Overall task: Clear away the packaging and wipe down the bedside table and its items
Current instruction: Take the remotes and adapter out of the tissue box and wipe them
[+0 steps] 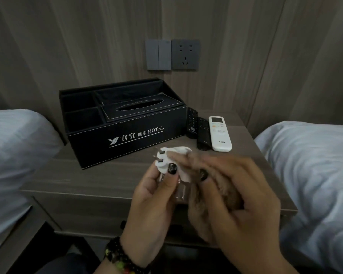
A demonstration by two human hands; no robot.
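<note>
My left hand (152, 196) pinches the white plug (166, 160) between thumb and fingers, while my blurred right hand (236, 194) curls round a brown cloth (224, 192) against it.

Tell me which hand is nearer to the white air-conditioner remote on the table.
Right. The right hand works just in front of the white air-conditioner remote, slightly right of it. The left hand, holding a white plug adapter, is farther to the left.

Organizer (125, 135) on table (71, 180), rear left. Three remotes (208, 133) just right of it, side by side. Switch (158, 54) and socket (185, 54) on wall behind. Beds left (14, 147) and right (313, 167) of table. Both hands before organizer, above table's front edge, left (152, 198) pinching plug (166, 161), right (236, 194) beside it.
</note>
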